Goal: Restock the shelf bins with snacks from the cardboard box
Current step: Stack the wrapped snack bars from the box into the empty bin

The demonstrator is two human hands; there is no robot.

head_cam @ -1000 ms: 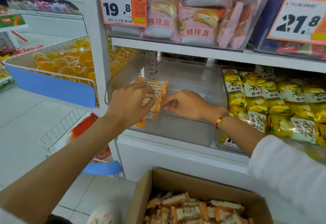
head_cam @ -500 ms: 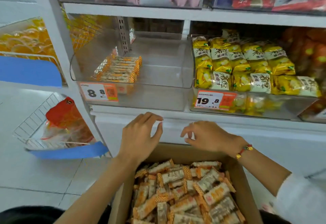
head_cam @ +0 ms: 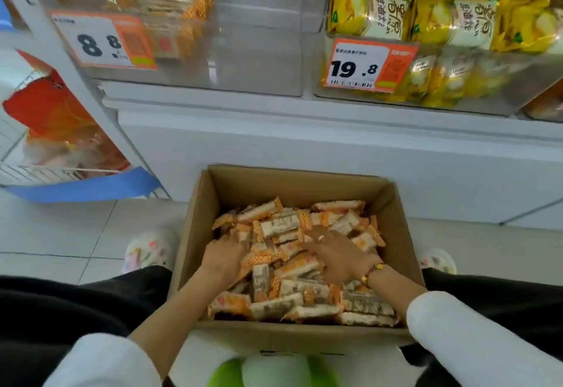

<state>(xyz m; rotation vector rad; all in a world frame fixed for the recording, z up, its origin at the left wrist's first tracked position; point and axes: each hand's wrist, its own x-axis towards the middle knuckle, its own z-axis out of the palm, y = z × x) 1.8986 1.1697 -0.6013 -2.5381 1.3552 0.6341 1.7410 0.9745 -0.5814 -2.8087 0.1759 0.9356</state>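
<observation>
Two price tags (head_cam: 103,41), yellow packets (head_cam: 441,15) above box (head_cam: 292,184).

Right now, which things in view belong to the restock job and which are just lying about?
Job:
brown cardboard box
orange-and-white wrapped snack bars inside it
clear plastic shelf bin, holding a small stack
left hand and right hand, both on the bars

Lying about:
yellow snack packets
white wire basket
red-orange bags

Bright, even shop light; soft motion blur throughout, wide-angle bending at the edges.
</observation>
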